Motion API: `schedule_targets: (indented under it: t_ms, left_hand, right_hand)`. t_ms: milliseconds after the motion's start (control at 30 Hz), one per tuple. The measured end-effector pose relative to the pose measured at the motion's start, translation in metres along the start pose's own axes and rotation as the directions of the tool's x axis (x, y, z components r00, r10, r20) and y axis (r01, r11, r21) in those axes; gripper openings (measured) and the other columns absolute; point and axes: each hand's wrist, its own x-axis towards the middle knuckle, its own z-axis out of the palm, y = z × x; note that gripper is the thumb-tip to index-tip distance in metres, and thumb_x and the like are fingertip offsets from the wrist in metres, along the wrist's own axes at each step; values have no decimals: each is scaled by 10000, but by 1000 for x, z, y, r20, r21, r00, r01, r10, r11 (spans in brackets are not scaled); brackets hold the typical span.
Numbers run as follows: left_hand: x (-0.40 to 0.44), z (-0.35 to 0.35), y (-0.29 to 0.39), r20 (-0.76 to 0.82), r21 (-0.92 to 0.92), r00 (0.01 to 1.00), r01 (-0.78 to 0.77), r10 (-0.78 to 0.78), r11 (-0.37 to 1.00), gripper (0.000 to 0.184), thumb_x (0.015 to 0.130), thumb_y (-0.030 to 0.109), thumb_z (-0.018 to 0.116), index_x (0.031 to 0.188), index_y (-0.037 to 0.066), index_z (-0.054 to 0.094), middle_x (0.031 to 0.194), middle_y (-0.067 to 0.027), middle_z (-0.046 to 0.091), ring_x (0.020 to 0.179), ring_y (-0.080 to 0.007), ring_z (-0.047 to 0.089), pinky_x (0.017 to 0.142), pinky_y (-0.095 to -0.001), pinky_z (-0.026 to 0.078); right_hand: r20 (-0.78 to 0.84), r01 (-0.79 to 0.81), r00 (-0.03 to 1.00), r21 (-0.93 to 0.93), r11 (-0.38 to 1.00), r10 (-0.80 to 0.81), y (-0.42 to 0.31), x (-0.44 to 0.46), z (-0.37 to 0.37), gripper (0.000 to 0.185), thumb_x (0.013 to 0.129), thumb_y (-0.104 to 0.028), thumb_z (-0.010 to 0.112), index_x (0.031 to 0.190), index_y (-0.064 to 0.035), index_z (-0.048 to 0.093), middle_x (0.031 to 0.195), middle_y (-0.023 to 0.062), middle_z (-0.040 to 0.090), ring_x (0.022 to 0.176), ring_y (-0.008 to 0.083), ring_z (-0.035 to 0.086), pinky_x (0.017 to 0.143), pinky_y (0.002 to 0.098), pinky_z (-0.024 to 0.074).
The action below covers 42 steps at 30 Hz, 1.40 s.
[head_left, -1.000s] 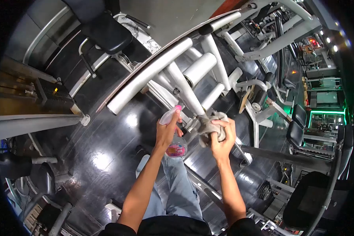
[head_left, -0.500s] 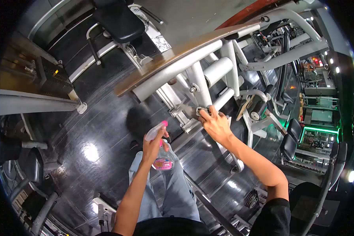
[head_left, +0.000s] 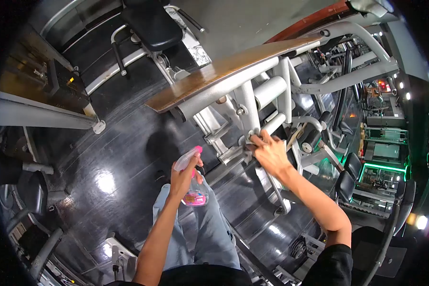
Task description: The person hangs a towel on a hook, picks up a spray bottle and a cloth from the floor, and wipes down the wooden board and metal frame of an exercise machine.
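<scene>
My left hand point(head_left: 182, 178) is wrapped around the neck of a clear spray bottle point(head_left: 195, 198) with a pink nozzle and a pink label. It holds the bottle upright above my knees. To the right, my right hand point(head_left: 270, 153) presses with bent fingers on the silver-grey frame point(head_left: 249, 110) of a gym machine. A small greyish cloth point(head_left: 246, 144) shows at its fingertips, blurred and mostly covered by the fingers. Above that hand, a long brown board point(head_left: 224, 71) runs slantwise along the top of the frame.
A black padded seat point(head_left: 155, 31) with side handles stands at the upper left. On the left is a weight-stack machine point(head_left: 43, 112). More machines and black pads point(head_left: 349, 176) fill the right side. Dark shiny floor point(head_left: 128, 152) lies below.
My right hand has moved slightly right and down along the frame, its fingers still bent on the cloth. The left hand keeps the spray bottle in nearly the same place. My view has shifted a little.
</scene>
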Motion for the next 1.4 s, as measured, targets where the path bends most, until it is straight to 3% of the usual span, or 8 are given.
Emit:
schedule_targets:
  t_ms: [200, 467, 733, 867, 967, 1100, 1200, 1400]
  left_hand:
    - [1, 19, -2, 28, -16, 999, -21, 22, 1000, 378, 943, 325, 636, 1094, -21, 645, 835, -63, 624, 437, -140, 555, 464, -287, 476]
    - [5, 42, 10, 94, -109, 993, -67, 77, 992, 324, 972, 259, 592, 1107, -32, 638, 854, -70, 624, 448, -146, 559, 486, -303, 493]
    - [4, 20, 13, 40, -83, 995, -83, 86, 993, 343, 963, 287, 606, 1093, -29, 644, 848, -72, 613, 457, -146, 567, 478, -295, 487]
    - [3, 10, 12, 13, -78, 995, -98, 100, 992, 355, 961, 302, 609, 1089, -28, 644, 841, -74, 607, 454, -142, 565, 467, -292, 480]
    - [0, 11, 18, 31, -25, 996, -78, 79, 997, 333, 995, 322, 531, 970, -3, 596, 875, -89, 582, 472, -166, 555, 484, -311, 475]
    - [-2, 10, 16, 27, -18, 996, -81, 81, 997, 327, 993, 308, 537, 1018, -12, 596, 876, -89, 582, 469, -167, 553, 483, -310, 474]
    - [-1, 7, 11, 16, -60, 996, -82, 84, 995, 362, 955, 311, 615, 1081, -28, 634, 832, -72, 596, 452, -142, 562, 467, -292, 479]
    - [-5, 14, 9, 16, -55, 998, -52, 53, 997, 344, 956, 307, 612, 1043, -24, 642, 825, -72, 595, 458, -144, 566, 465, -297, 477]
  right_hand:
    - [-385, -38, 921, 49, 998, 54, 48, 45, -43, 407, 767, -156, 616, 1146, -287, 684, 1087, -55, 550, 1052, 191, 515, 718, 320, 576]
    - [-586, -157, 787, 110, 982, 191, 19, 101, -37, 305, 763, -175, 612, 1051, -220, 701, 1067, -50, 546, 1020, 217, 517, 704, 320, 556]
    - [-234, -262, 912, 297, 918, 336, 1, 37, -51, 293, 778, -139, 669, 1070, -168, 681, 1041, -12, 548, 988, 234, 554, 650, 339, 593]
    - [-228, -112, 954, 324, 939, 193, -14, 20, -42, 268, 778, -156, 688, 1045, -174, 693, 1042, -1, 546, 947, 223, 564, 570, 360, 592]
    - [-231, 79, 972, 183, 980, -35, -37, 19, -14, 311, 758, -145, 654, 1062, -186, 705, 1093, -11, 551, 1009, 190, 542, 716, 317, 538]
    - [-165, 239, 954, -88, 967, -251, -28, 34, 15, 279, 789, -192, 602, 1029, -113, 721, 1136, 4, 549, 1116, 195, 494, 840, 289, 414]
    - [-141, 178, 965, -267, 947, -221, -16, 53, 27, 242, 779, -221, 611, 949, -116, 748, 1205, -2, 541, 1189, 194, 446, 885, 318, 356]
    - [20, 227, 968, -483, 846, -249, -25, 100, 30, 366, 859, -255, 535, 1136, -91, 709, 1345, 21, 503, 1269, 194, 401, 912, 310, 331]
